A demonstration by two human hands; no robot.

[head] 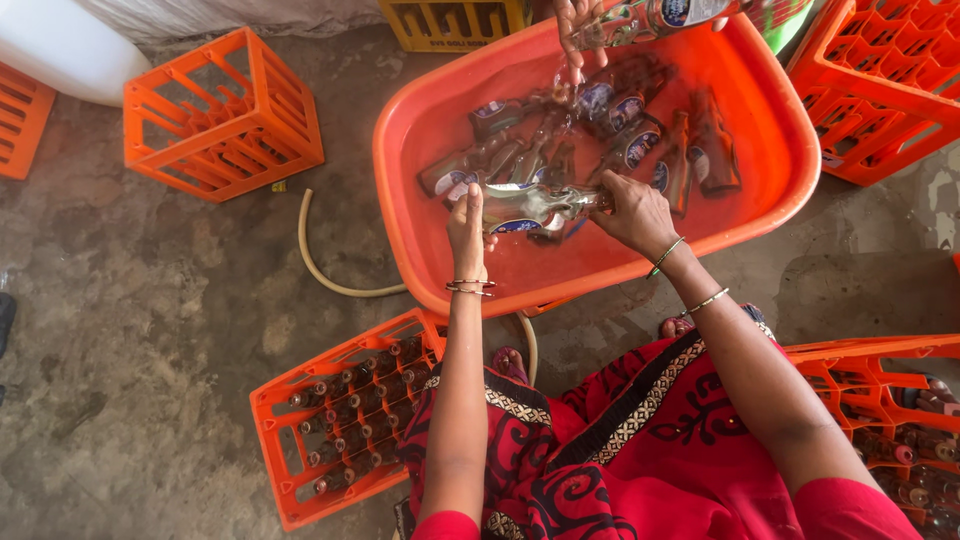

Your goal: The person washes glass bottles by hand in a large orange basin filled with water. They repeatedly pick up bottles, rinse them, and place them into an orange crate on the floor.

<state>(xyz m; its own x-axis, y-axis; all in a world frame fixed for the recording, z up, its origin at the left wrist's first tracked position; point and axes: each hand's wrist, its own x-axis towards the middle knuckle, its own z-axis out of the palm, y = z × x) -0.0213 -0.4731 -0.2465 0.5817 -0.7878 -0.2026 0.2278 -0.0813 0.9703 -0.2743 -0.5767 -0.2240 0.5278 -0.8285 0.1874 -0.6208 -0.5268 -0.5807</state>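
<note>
the person crouches over a big orange tub of water, and the step in hand looks like washing one bottle at a time. a clear glass bottle lies sideways just above the water near the tub's front wall. the left hand cups its base end, fingers wrapped and thumb up, the grip clenched on the glass. the right hand is clamped round the neck end; whether it is twisting or only bracing, i cannot tell.

behind it a cluster of brown bottles lies soaking, some touching one another. at the far rim another person's hand holds a separate bottle tilted over the tub.

by the person's left knee sits an orange crate with bottles standing in its cells; a second crate is on the right, and an empty one stands well apart on the concrete floor. a hose curls beside the tub.

to my eye the next move calls for a firm two-handed hold on wet glass and lifting it clear of the rim without knocking the soaking bottles.
</note>
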